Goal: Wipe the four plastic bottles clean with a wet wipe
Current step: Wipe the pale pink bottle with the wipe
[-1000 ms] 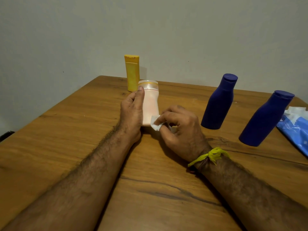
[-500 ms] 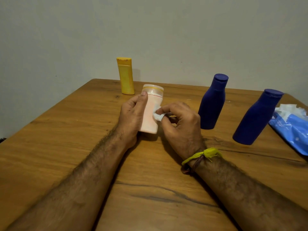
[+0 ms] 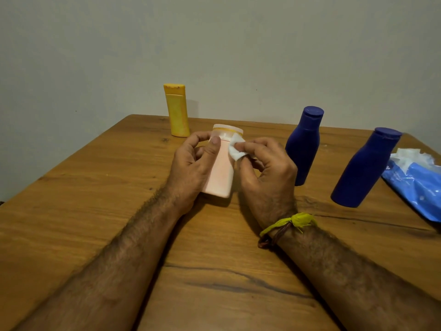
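Observation:
My left hand (image 3: 192,168) grips a pale pink bottle (image 3: 220,174) with a whitish cap, tilted slightly above the wooden table (image 3: 95,192). My right hand (image 3: 265,173) pinches a small white wet wipe (image 3: 236,146) against the bottle's upper right side, just under the cap. A yellow bottle (image 3: 177,111) stands upright at the table's far edge. Two dark blue bottles stand to the right, one (image 3: 303,144) close to my right hand, the other (image 3: 365,168) farther right.
A blue pack of wet wipes (image 3: 415,185) with a white wipe sticking out lies at the right edge of the table. A plain wall runs behind the table. A yellow thread band is tied on my right wrist.
The pink bottle has been lifted off the table and tilted in my left hand. My right hand has slid the wipe from the bottle's base up to just below its cap.

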